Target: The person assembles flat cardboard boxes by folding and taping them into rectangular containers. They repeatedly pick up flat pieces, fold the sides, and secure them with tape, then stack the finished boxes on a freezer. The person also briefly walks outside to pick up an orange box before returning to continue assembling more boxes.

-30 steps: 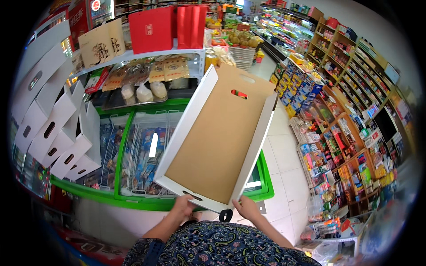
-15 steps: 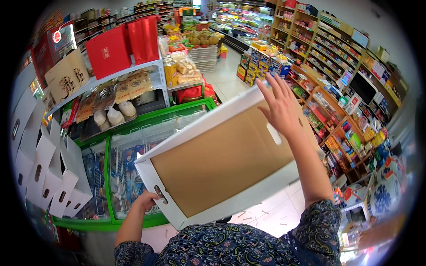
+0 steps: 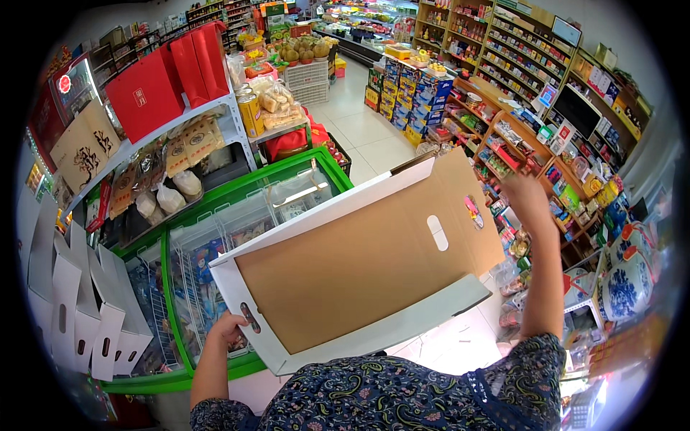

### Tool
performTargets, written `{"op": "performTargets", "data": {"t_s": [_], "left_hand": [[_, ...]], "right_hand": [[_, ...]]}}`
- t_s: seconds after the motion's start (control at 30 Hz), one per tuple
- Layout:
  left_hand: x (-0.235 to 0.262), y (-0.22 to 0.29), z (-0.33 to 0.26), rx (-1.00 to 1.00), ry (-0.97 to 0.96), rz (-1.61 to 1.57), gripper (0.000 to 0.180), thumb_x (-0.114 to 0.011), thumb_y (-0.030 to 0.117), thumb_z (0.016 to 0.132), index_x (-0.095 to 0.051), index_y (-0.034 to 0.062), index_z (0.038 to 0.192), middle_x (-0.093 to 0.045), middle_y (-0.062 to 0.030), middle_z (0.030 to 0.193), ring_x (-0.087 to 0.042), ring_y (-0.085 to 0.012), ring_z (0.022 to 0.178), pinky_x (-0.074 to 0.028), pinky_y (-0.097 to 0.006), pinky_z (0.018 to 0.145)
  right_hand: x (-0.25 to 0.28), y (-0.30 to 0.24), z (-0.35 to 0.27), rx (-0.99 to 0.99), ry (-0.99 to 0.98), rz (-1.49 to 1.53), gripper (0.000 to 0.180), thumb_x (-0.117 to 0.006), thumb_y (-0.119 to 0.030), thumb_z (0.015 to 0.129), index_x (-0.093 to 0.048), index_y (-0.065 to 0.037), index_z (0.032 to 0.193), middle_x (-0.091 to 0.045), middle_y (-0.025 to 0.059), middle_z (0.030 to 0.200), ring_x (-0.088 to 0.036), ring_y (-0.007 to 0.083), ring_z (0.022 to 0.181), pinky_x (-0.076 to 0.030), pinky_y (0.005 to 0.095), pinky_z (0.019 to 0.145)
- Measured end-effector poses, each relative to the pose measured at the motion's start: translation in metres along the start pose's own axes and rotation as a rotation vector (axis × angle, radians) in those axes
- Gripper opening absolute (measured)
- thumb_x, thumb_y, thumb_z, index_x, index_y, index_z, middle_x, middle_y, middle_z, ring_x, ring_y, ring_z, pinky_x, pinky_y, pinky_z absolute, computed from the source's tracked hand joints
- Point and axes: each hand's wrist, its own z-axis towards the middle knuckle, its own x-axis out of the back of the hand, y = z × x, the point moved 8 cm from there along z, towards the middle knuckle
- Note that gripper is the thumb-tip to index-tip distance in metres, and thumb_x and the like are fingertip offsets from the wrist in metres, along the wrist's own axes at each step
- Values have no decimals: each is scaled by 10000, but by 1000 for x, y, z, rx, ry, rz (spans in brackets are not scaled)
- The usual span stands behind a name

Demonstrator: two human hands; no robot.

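The cardboard box (image 3: 359, 273) slants across the middle of the frame, partly over the green freezer (image 3: 335, 171). At lower left, the left hand (image 3: 228, 329) grips the box's white end by the handle hole (image 3: 249, 317). The right hand (image 3: 530, 201), blurred at centre right, is off the box, near the brown flap (image 3: 478, 244); I can't tell whether its fingers are curled. I'd want that 1-handed grip firm, and any touch on the flap gentle, lest the box twist.
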Motion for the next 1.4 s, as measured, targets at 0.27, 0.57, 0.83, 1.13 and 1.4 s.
{"op": "performTargets", "data": {"t_s": [0.27, 0.57, 0.83, 1.13, 1.4], "left_hand": [[-4, 48, 19, 22, -53, 166, 535, -577, -18, 515, -579, 6, 1050, -612, -135, 901, -646, -331, 757, -557, -451, 688], [-33, 144, 51, -255, 94, 474, 664, -685, 75, 641, -465, 50, 1267, -594, -125, 1110, -605, -291, 1060, -544, -432, 811], [-208, 109, -33, -889, -79, 1507, 754, -806, 183, 687, -492, 96, 1367, -490, -157, 1389, -444, -352, 1308, -348, -472, 1086], [-246, -68, -6, -914, -334, 1887, 680, -789, 271, 687, -547, 157, 1312, -570, -108, 1274, -509, -283, 1250, -293, -567, 1113], [-179, -59, 1, -685, -131, 1923, 123, -670, 187, 723, -585, 100, 740, -631, -69, 722, -643, -278, 738, -489, -421, 722]], "right_hand": [[14, -106, -10, 196, -100, 370, 751, -810, -202, 711, -481, -110, 1380, -536, 195, 1338, -464, 345, 1280, -350, 444, 1082], [-114, -143, 56, 342, -274, 220, 204, -722, -291, 765, -725, -135, 896, -694, 121, 826, -666, 327, 812, -519, 443, 708], [-190, -124, 72, 76, -393, 260, 329, -711, -336, 803, -709, -99, 1032, -702, 149, 955, -661, 334, 930, -508, 447, 803], [-283, -160, 49, -118, -606, 493, 379, -719, -356, 785, -715, -88, 1053, -711, 140, 990, -673, 297, 944, -520, 416, 811], [-345, -231, -26, -191, -763, 630, 376, -699, -360, 781, -690, -16, 933, -691, 182, 874, -679, 322, 811, -528, 425, 723]]}}
